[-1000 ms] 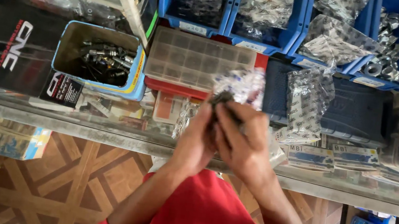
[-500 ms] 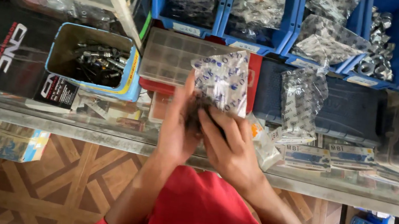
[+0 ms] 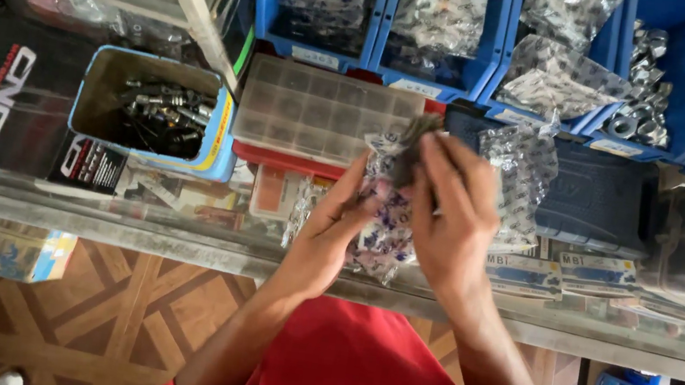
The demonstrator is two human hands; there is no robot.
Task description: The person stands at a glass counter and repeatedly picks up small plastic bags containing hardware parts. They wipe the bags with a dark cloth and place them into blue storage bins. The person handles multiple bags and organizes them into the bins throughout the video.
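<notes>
Head view: both hands, left (image 3: 334,238) and right (image 3: 446,216), pinching a crinkly plastic bag (image 3: 382,225), now lowered from half a second back, just in front of the clear compartment box (image 3: 318,113). Looks like fiddling with its top.

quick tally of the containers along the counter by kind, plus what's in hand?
Blue bins: 4
Clear compartment boxes: 2
Open tin of metal parts: 1
Dark blue case: 1
Plastic bag, held by left hand and right hand: 1
Total: 9
</notes>
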